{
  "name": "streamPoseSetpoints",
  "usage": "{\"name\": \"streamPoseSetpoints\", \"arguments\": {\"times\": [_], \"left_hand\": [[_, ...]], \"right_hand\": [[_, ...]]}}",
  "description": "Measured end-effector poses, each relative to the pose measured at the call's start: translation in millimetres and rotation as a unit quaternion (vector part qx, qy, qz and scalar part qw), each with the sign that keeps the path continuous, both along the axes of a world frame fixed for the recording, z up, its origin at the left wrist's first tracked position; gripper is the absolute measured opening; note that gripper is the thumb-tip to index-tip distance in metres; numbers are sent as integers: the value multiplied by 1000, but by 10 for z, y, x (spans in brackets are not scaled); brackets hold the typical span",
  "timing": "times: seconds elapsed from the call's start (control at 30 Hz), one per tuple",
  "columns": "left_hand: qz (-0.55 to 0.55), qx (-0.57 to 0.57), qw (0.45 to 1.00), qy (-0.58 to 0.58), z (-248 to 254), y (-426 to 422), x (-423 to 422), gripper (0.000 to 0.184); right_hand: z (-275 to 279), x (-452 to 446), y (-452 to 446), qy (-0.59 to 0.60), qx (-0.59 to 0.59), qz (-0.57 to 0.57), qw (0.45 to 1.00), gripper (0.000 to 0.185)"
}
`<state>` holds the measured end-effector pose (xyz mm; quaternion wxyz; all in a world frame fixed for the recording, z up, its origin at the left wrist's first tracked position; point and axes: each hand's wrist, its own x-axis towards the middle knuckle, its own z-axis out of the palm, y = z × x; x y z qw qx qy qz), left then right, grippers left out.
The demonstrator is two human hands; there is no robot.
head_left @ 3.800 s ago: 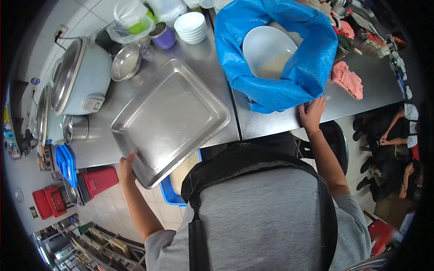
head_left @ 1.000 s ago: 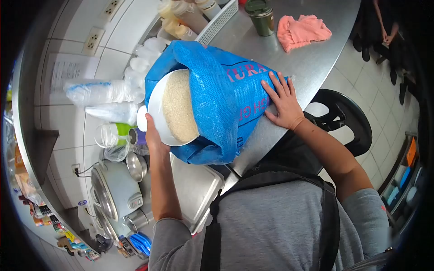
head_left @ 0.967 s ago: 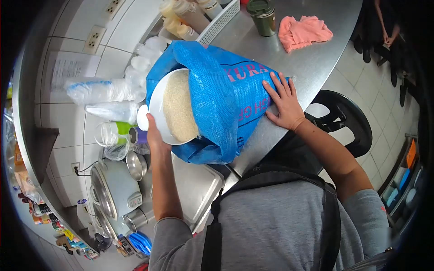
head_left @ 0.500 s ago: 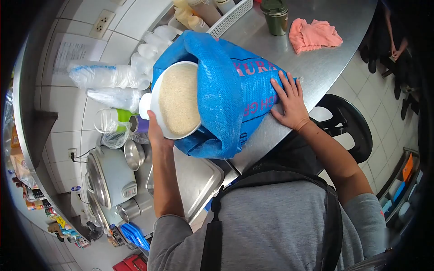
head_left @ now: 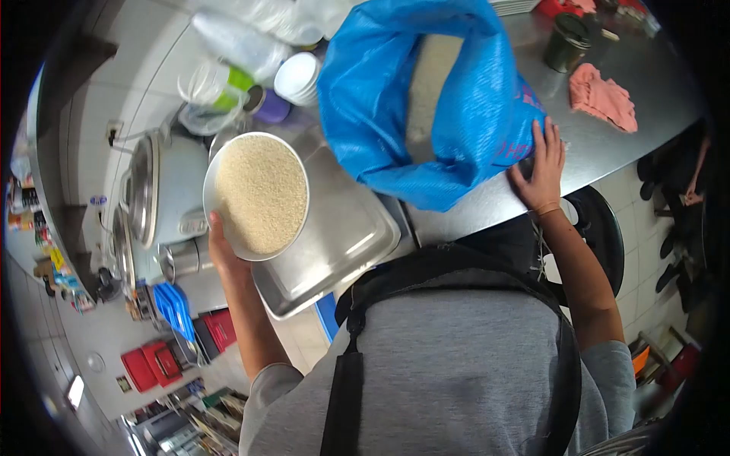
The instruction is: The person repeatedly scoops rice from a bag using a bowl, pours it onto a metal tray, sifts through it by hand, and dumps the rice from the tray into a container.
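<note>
My left hand (head_left: 226, 247) grips the lower left rim of a white bowl (head_left: 303, 207) full of pale grains that look like rice. The bowl is held over the left part of a rectangular metal tray (head_left: 346, 235) on the steel counter. An open blue woven sack (head_left: 471, 114) stands right of the tray, with pale grains (head_left: 432, 83) inside. My right hand (head_left: 541, 171) rests with spread fingers against the sack's lower right side, where pink lettering shows.
Rice cookers (head_left: 171, 186) and a metal pot (head_left: 181, 261) stand at the left. Stacked white bowls (head_left: 296, 76) and a purple cup (head_left: 268, 105) are behind the tray. A dark green cup (head_left: 567, 44), a pink cloth (head_left: 602, 97) and a black stool (head_left: 601, 239) are at the right.
The filled white bowl has moved out of the sack, leftward to above the tray. The sack mouth now faces up more. My right hand is still on the sack. The view has shifted.
</note>
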<state>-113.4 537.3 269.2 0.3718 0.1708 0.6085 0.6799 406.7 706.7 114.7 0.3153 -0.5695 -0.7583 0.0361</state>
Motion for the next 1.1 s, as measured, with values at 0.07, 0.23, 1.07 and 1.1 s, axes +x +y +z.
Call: {"name": "streamPoseSetpoints", "arguments": {"times": [0.07, 0.23, 1.07, 1.1], "left_hand": [[47, -40, 996, 69, -167, -312, -192, 46], [158, -70, 974, 145, -570, -835, -367, 35], [283, 151, 884, 340, 254, -603, -38, 39], [271, 150, 915, 257, 195, -464, 34, 39]], "right_hand": [[-34, 3, 15, -6, 8, 4, 1000, 93], [-91, 17, 27, -17, 19, 10, 1000, 92], [-159, 28, 46, -14, 48, 26, 998, 93], [-154, 29, 54, -14, 50, 28, 998, 93]]}}
